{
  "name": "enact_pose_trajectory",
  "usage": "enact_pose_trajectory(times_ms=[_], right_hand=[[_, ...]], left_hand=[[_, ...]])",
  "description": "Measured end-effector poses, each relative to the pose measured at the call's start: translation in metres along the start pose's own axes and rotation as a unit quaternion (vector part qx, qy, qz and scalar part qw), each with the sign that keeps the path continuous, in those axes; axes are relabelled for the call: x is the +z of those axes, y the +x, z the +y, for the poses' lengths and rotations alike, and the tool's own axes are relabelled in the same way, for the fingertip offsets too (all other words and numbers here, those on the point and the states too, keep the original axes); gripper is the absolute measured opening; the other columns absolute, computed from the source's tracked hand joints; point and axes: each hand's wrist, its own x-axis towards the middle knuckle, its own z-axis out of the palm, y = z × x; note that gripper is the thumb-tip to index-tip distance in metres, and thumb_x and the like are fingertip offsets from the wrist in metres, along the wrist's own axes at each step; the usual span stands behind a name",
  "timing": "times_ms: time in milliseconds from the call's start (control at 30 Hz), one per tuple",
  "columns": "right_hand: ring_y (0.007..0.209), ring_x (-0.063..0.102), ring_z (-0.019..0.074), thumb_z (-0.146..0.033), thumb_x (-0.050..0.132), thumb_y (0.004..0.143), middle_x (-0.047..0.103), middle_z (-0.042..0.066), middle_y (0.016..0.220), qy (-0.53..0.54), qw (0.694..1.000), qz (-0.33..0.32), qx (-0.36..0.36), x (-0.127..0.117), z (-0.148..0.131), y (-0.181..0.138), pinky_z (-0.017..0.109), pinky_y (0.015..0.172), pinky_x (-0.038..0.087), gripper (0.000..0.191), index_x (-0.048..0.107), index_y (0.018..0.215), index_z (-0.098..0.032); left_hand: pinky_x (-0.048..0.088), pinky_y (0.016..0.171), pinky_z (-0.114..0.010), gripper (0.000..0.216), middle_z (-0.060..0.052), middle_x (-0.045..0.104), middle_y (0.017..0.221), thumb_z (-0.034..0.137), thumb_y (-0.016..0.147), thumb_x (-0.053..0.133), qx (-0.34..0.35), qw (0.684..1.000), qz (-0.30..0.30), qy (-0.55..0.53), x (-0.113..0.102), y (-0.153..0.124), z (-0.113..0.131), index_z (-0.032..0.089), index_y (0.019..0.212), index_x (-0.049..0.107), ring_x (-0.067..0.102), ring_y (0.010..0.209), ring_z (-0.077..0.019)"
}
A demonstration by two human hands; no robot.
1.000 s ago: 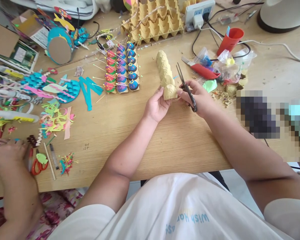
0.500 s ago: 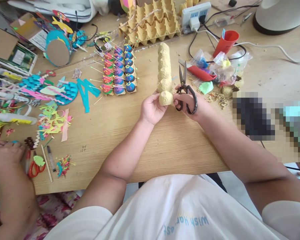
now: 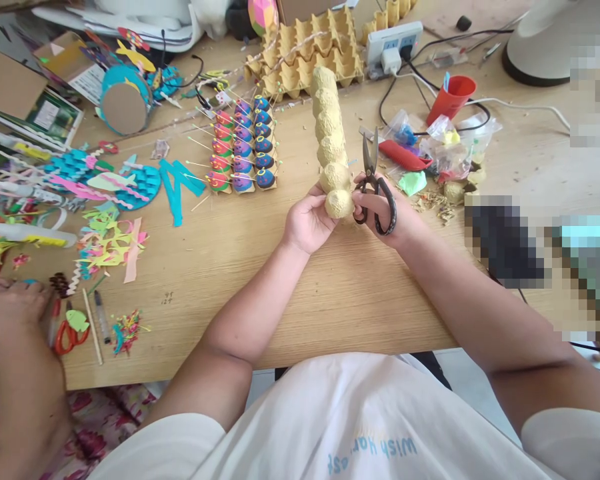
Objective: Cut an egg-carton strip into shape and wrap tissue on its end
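A pale yellow strip of egg-carton cups [image 3: 329, 137] stands tilted up from the wooden table [image 3: 260, 287], its far end pointing away from me. My left hand [image 3: 307, 223] is closed round its lowest cup. My right hand [image 3: 387, 210] is closed through the handles of black scissors [image 3: 373, 180], whose shut blades point up and away, right beside the strip. Fingers of the right hand also touch the lowest cup.
Rows of painted egg-cup figures on sticks [image 3: 243, 150] stand left of the strip. Egg trays [image 3: 305, 50], a power strip [image 3: 395, 40] and a red cup [image 3: 450, 97] lie behind. Coloured paper scraps [image 3: 105, 240] cover the left. Another person's hand [image 3: 13, 310] rests by red scissors [image 3: 70, 333].
The carton strip has been lifted from lying on the table to standing tilted up. The scissors have turned from pointing left-away to pointing straight up. Both hands shifted slightly.
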Motion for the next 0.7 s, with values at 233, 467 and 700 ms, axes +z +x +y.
enact_pose_trajectory(times_ms=[233, 467, 700], right_hand=[[0.063, 0.051, 0.0102, -0.054, 0.101, 0.065, 0.059, -0.006, 0.081, 0.015, 1.0, -0.01, -0.01, -0.001, 0.0, 0.0, 0.027, 0.056, 0.042, 0.062, 0.059, 0.104, -0.029], [0.065, 0.051, 0.0116, -0.048, 0.096, 0.071, 0.059, -0.007, 0.081, 0.004, 0.999, -0.034, -0.015, -0.004, 0.006, 0.002, 0.029, 0.06, 0.045, 0.057, 0.057, 0.108, -0.029], [0.066, 0.053, 0.0102, -0.042, 0.099, 0.069, 0.06, -0.006, 0.084, 0.022, 0.999, -0.043, 0.0, -0.008, 0.009, 0.003, 0.028, 0.06, 0.045, 0.056, 0.06, 0.106, -0.027]], left_hand=[[0.066, 0.093, -0.03, 0.055, -0.003, 0.086, 0.117, 0.014, 0.103, 0.045, 0.014, 0.999, -0.034, -0.011, -0.001, -0.003, -0.001, 0.032, 0.151, 0.065, 0.082, 0.12, -0.0216], [0.064, 0.105, -0.038, 0.05, -0.008, 0.085, 0.125, 0.046, 0.114, 0.036, 0.02, 0.999, -0.021, -0.037, -0.004, 0.001, 0.002, 0.023, 0.133, 0.075, 0.076, 0.134, -0.0268], [0.063, 0.096, -0.026, 0.04, -0.003, 0.086, 0.108, 0.032, 0.115, 0.042, 0.044, 0.999, -0.023, 0.001, -0.003, 0.005, -0.001, 0.022, 0.106, 0.08, 0.08, 0.123, -0.0196]])
